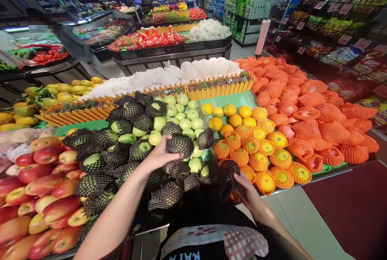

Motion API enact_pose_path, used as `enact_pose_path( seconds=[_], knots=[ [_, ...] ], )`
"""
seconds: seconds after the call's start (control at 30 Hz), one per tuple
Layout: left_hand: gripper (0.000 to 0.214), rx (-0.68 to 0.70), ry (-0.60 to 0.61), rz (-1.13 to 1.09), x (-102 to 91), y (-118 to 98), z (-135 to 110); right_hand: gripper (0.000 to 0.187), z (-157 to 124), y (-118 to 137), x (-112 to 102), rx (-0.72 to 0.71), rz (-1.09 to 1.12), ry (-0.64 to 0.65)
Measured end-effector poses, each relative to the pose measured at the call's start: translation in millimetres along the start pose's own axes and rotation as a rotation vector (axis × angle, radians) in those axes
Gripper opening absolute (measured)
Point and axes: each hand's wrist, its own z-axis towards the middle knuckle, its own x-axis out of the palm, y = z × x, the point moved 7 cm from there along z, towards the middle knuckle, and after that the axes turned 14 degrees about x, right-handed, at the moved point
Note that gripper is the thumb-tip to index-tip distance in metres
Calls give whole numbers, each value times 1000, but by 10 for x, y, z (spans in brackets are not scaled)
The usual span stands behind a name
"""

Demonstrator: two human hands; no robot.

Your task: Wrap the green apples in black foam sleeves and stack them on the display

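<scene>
With fingers curled around a netted fruit (180, 146) over the green apples (185, 124), the left hand (160, 156) appears mid-handling, calling for a light grip, while the right hand (246, 187) pinches a black net (228, 176).

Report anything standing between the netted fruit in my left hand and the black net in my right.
No clear obstacle shows between the netted fruit in the left hand and the black net in the right hand; green fruits between them in view seem to lie lower.
</scene>
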Motion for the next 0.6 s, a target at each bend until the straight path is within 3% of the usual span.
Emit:
enact_pose_path(
  seconds=[0.2, 0.27, 0.37, 0.47, 0.6],
  knots=[
    [85, -15, -54, 52, -252, -126, 808, 39, 6, -5, -227, 29, 7, -127],
    [90, 6, -140, 98, -298, -160, 1164, 42, -7, 25, -297, 29, 21, -182],
    [92, 76, -301, 436, -365, -212, 1659, 40, -26, 109, -309, 12, 6, -210],
    [86, 166, -201, 740, -250, -161, 2069, 35, -52, 201, -253, -8, -90, -195],
    [88, 211, -87, 792, -182, -48, 2306, 36, -89, 219, -246, -14, -206, -183]
  ],
)
